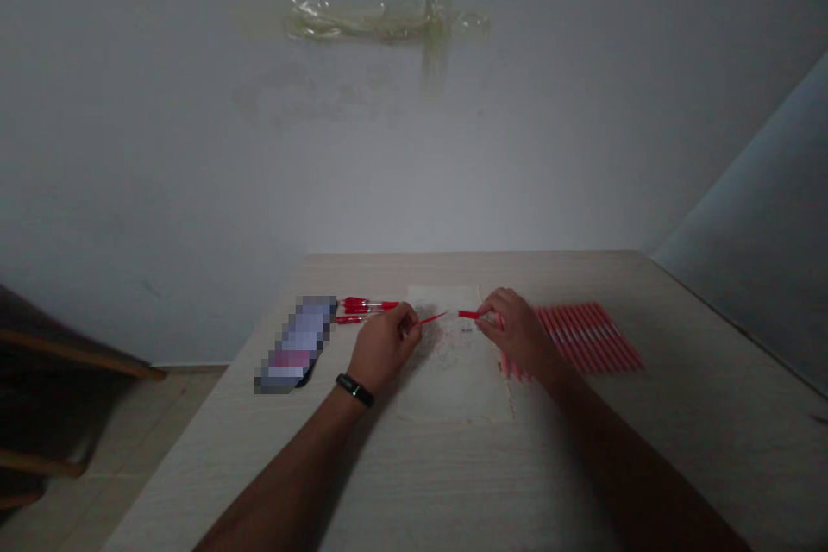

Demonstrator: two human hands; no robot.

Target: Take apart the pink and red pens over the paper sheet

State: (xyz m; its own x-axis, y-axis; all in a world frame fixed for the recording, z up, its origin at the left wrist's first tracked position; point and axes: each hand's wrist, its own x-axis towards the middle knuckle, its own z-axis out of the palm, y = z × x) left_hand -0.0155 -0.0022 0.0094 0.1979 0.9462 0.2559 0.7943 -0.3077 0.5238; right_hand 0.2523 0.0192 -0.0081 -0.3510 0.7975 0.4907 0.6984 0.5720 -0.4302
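Two hands: both were over a sheet of paper (453,392) on the table (679,414), close together but not touching.
Left hand (381,345): the fingers were closed in a pinch on a thin red refill (432,319); a black wristband (354,389) sat on the wrist.
Right hand (517,332): the fingertips were closed on a short red pen part (467,314); which part it was, I could not tell.
Relation: the refill's long axis ran left to right, rising a little. Its free tip pointed at the pen part, with a small gap between them, so both pieces lay almost on one line.
Row of red pens (592,336): they lay side by side, loose on the table, just right of the right hand and partly behind it.
Few more pens (366,306): just beyond the left hand, lying across.
Blurred object (296,347): left of the left hand.
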